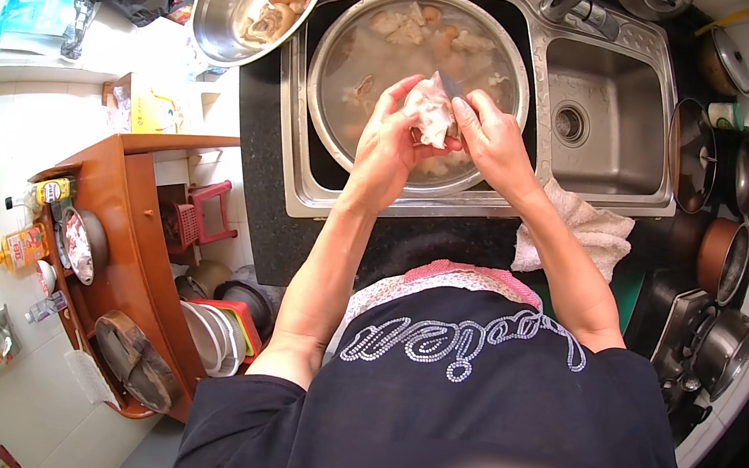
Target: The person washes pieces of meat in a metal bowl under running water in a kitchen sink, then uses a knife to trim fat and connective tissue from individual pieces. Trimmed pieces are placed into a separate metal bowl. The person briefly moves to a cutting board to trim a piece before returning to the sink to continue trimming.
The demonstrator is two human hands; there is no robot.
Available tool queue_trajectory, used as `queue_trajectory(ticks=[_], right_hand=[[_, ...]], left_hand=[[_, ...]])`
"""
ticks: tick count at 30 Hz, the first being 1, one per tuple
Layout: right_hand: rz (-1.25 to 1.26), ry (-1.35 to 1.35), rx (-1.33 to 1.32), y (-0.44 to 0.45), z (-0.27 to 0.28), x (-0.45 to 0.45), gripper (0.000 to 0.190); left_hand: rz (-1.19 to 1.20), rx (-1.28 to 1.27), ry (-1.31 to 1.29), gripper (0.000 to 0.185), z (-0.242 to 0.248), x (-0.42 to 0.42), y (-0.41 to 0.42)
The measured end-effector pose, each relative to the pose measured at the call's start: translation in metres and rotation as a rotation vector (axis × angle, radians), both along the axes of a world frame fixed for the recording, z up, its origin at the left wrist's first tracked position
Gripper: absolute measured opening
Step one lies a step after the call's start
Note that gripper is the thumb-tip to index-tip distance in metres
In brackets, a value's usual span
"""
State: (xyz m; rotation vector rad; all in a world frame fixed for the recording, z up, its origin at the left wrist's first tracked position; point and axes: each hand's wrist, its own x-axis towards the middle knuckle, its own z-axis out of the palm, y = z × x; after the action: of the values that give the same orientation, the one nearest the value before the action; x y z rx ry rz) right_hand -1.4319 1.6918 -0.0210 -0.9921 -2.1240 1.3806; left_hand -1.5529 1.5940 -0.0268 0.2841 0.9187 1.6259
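Note:
Above a wide round metal basin (317,96) in the left sink bowl, my left hand (395,127) grips a pale piece of raw meat (430,112) from the left. My right hand (489,135) is at the piece's right side, fingers closed round a grey flat blade-like tool (447,88); its handle is hidden in the hand. Cloudy water fills the basin, with several pieces of meat (407,25) in it near the far side. Up and to the left, a steel bowl (215,10) holds several pale, skin-covered meat pieces (281,10).
Right of the basin are the faucet (574,5) and a second sink bowl (598,141). A light cloth (570,228) drapes over the near counter edge. Pans and a steel pot (727,352) stand at the right. A wooden cabinet (127,217) with a round chopping board (134,361) is at left.

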Motion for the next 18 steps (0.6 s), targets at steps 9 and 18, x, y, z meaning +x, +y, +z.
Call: queue_trajectory(ticks=[9,18], right_hand=[[0.132,-0.135,0.144,0.0049,0.0034,0.0033,0.027],[0.167,-0.276,0.159,0.0049,0.0067,0.0031,0.026]], left_hand=[[0.006,-0.024,0.256,0.058,-0.0061,-0.0002,-0.0042],[0.046,-0.042,0.296,0.045,-0.0101,0.0080,-0.0035]])
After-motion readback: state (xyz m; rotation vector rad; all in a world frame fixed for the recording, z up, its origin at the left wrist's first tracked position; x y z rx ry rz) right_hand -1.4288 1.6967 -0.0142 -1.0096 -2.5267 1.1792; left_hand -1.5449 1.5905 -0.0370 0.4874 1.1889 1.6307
